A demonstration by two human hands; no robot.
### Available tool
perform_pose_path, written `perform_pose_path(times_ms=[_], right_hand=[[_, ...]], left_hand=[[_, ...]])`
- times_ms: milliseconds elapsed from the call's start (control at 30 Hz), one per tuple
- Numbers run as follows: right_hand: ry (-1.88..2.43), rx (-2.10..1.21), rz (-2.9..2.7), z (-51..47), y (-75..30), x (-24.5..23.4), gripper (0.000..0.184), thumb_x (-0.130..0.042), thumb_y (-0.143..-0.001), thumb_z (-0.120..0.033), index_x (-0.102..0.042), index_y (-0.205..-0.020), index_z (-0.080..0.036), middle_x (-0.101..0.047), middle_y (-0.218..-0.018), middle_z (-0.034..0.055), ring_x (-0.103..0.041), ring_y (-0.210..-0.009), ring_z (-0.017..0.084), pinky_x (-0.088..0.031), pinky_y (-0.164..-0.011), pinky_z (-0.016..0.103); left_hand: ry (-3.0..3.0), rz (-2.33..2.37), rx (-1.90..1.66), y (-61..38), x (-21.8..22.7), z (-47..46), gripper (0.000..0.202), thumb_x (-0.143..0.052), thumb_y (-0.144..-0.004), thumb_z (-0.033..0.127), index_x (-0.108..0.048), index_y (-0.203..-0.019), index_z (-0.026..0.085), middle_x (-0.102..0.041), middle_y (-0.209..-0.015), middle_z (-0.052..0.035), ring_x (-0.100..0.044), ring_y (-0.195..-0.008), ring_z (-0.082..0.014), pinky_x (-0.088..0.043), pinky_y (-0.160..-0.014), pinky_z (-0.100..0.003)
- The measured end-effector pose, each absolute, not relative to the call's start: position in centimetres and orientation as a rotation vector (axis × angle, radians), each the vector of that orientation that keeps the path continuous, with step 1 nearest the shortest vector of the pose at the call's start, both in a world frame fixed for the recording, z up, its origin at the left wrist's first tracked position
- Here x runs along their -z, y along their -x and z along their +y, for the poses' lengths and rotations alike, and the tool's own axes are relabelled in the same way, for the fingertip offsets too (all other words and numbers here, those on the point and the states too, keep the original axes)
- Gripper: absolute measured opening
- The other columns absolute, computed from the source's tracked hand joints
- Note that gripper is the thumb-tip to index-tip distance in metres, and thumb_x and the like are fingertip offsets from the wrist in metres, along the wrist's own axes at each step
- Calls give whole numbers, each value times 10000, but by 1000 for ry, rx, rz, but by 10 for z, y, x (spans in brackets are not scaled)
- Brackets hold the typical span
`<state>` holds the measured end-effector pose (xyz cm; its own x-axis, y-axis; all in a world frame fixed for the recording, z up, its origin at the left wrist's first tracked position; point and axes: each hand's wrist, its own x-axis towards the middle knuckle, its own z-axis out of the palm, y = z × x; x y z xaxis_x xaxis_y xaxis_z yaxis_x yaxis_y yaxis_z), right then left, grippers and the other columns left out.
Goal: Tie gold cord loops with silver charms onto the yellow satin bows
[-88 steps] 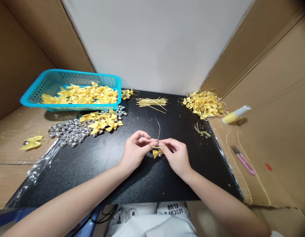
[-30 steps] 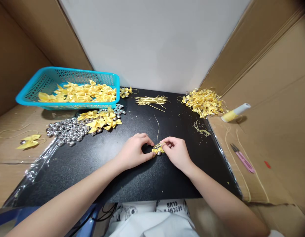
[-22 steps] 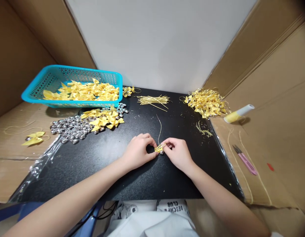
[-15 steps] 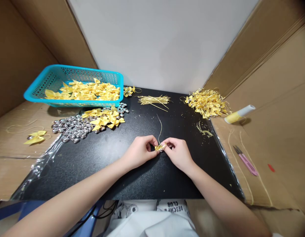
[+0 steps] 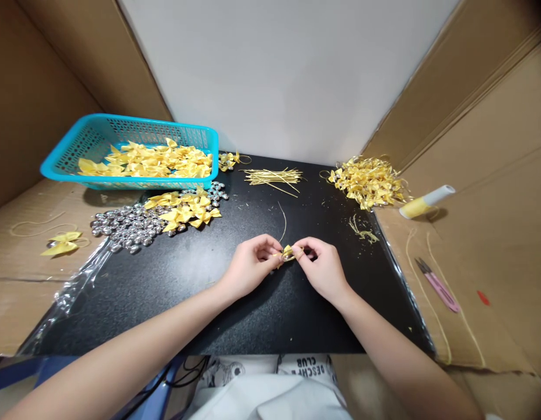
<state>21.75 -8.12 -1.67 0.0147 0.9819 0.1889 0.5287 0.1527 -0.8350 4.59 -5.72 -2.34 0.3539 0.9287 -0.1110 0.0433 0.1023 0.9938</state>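
Note:
Between my fingertips is a small yellow ribbon bow (image 5: pixel 288 252) with a silvery bell or bead at it. My left hand (image 5: pixel 253 263) pinches the bow's left side between thumb and fingers. With thumb and forefinger, my right hand (image 5: pixel 320 265) grips its right side, where a loop of gold cord shows. A thin cord end (image 5: pixel 283 219) curves up and away from the bow over the black table. The fingers partly cover the bow, so the knot cannot be made out.
A blue basket (image 5: pixel 130 182) of yellow bows stands back left, behind silver bells (image 5: pixel 126 227) and loose bows (image 5: pixel 194 210). Gold cords (image 5: pixel 273 177) lie at the back. Finished-looking corded bows (image 5: pixel 369 181), cord scraps (image 5: pixel 362 230), pink thread snips (image 5: pixel 439 286) and a tube (image 5: pixel 428 201) are right.
My hands have turned the bow so its yellow ribbon and silvery piece face up more. The right hand has shifted slightly right, and the cord end sits lower behind the fingers.

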Motion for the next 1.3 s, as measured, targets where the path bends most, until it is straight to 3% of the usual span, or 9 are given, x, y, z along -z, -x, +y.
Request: perform_pose_path(times_ms=[167,300,533,733,900,1300], right_hand=[[1350,-624,-1635,-81,-217,17,140,-607,-853,-233,-698,-753,-194,-731,-991,86,-684,-916,205,-534,-766,317],[1289,-655,-1623,-84,-215,14,152,-602,-872,-214,-709,-765,-201,-744,-874,67,-692,-845,197,-542,-771,328],[1258,-532,-1605,-87,-213,12,145,-598,-869,-199,-666,-741,-202,-706,-817,55,-672,-793,186,-533,-749,311],[1247,-523,-1595,-88,-211,12,139,-594,-867,-192,-670,-751,-206,-711,-825,57,-672,-798,191,-534,-748,320],[1266,-490,-1574,-89,-209,13,140,-589,-870,-203,-663,-751,-211,-708,-829,60,-675,-797,195,-534,-747,323],[1346,-301,-1663,-95,-204,20,150,-579,-893,-226,-655,-765,-214,-742,-823,53,-696,-772,202,-484,-744,349]], left_hand=[[-1200,986,-940,-47,20,-58,271,-782,-689,331,-598,-766,147,-667,-690,-8,-640,-619,-113,-528,-598,-231],[-1159,956,-971,-48,20,-58,305,-805,-671,350,-593,-760,149,-689,-735,-16,-666,-663,-124,-545,-628,-237],[-1089,922,-1007,-51,22,-60,383,-849,-585,219,-603,-871,153,-663,-739,15,-626,-657,-90,-526,-621,-197],[-1113,936,-904,-51,21,-60,317,-808,-653,370,-639,-789,139,-648,-658,4,-593,-574,-99,-515,-547,-224],[-1122,936,-968,-52,22,-63,319,-842,-605,319,-679,-818,146,-701,-720,-14,-621,-617,-112,-536,-603,-236],[-1235,1020,-1047,-53,21,-68,237,-817,-669,314,-712,-783,135,-688,-694,-19,-600,-626,-117,-494,-614,-230]])
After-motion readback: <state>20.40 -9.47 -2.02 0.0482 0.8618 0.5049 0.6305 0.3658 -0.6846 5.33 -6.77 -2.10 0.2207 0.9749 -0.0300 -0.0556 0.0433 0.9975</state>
